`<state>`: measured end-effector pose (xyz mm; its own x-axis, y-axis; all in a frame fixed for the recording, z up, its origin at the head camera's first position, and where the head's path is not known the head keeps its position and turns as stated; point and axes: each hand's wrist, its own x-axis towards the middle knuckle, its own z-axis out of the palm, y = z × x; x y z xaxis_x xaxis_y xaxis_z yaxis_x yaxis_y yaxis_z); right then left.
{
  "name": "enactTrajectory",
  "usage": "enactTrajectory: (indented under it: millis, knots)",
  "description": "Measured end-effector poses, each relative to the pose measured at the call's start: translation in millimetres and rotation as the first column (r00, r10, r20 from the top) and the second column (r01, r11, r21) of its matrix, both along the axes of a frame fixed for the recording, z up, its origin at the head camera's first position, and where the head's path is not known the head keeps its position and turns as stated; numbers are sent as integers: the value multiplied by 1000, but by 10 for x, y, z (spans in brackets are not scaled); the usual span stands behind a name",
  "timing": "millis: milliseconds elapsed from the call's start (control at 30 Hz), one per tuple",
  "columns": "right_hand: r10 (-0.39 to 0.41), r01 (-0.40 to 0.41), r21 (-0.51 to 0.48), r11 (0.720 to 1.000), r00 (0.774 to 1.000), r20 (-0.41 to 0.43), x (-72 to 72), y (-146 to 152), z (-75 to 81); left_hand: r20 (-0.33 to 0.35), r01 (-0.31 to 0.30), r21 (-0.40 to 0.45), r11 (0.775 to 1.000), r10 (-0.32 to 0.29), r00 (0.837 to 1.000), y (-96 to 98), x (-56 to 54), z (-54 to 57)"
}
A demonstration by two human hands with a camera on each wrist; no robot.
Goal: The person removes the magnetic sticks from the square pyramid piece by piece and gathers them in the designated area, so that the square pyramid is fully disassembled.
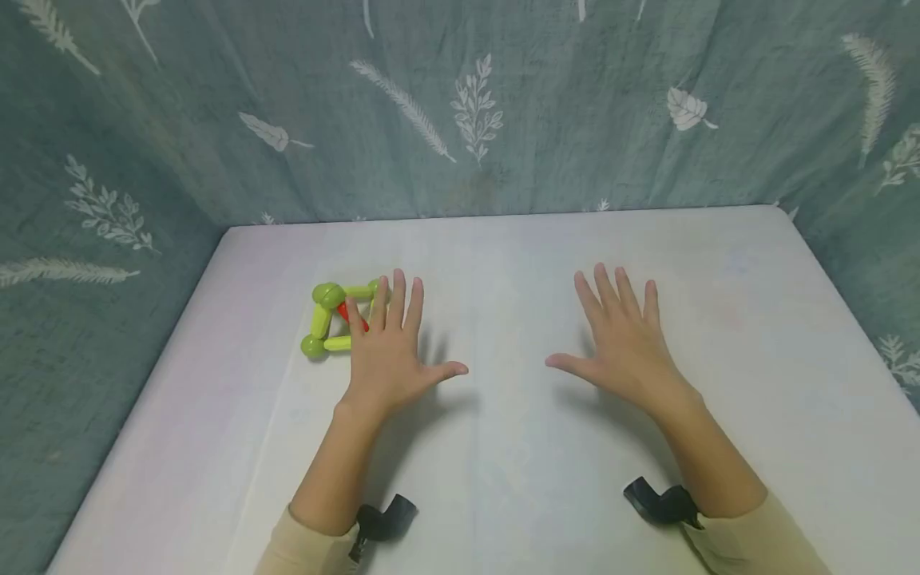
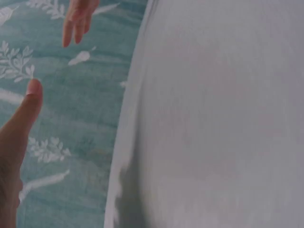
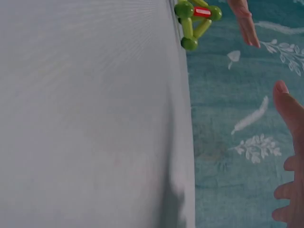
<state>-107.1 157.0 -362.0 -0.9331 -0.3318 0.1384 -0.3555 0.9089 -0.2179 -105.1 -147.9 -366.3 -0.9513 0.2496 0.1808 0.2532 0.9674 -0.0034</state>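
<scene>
My left hand (image 1: 386, 359) hovers palm down over the white table, fingers straight and thumb spread toward the middle; it holds nothing. Its fingers overlap the right part of a green toy frame (image 1: 321, 321) in the head view. That toy has round green ball corners, yellow-green rods and one red rod (image 1: 343, 311) inside. To the right, my right hand (image 1: 630, 351) is spread out the same way above the table, with nothing in it. The right wrist view shows the toy's green balls (image 3: 184, 10) and red-marked rod (image 3: 202, 12) at the top.
A white-covered table (image 1: 503, 479) lies under both hands. Teal cloth with white leaf prints (image 1: 539, 120) hangs along its back and sides. Small black devices (image 1: 388, 517) are strapped at both wrists, by the beige sleeves (image 1: 309, 547).
</scene>
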Motion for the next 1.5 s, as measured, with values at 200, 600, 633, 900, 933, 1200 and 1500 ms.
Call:
enactTrajectory:
  millis: [200, 600, 633, 900, 933, 1200, 1500]
  knots:
    - [15, -15, -6, 1000, 999, 28, -80, -163, 47, -48, -23, 52, 998, 26, 998, -170, 14, 64]
    - [78, -78, 6, 997, 997, 14, -250, -523, 106, -34, -84, 76, 994, 87, 996, -709, 52, 125]
    - [83, -83, 3, 997, 996, 17, -268, -562, 107, -33, -86, 75, 993, 89, 995, -762, 61, 121]
    - [142, -142, -16, 990, 989, 44, -389, -940, 89, 70, -129, 248, 960, 115, 991, -1131, 72, 65]
    - [153, -152, -15, 988, 987, 48, -397, -985, 83, 93, -131, 302, 944, 108, 990, -1163, 71, 53]
    - [220, -215, -61, 975, 970, 98, -450, -1368, 24, 287, -208, 606, 768, 33, 957, -1408, 46, -6]
    - [316, -235, -324, 916, 922, 225, -511, -1801, -173, 451, -323, 746, 583, -85, 888, -1713, -70, -86]
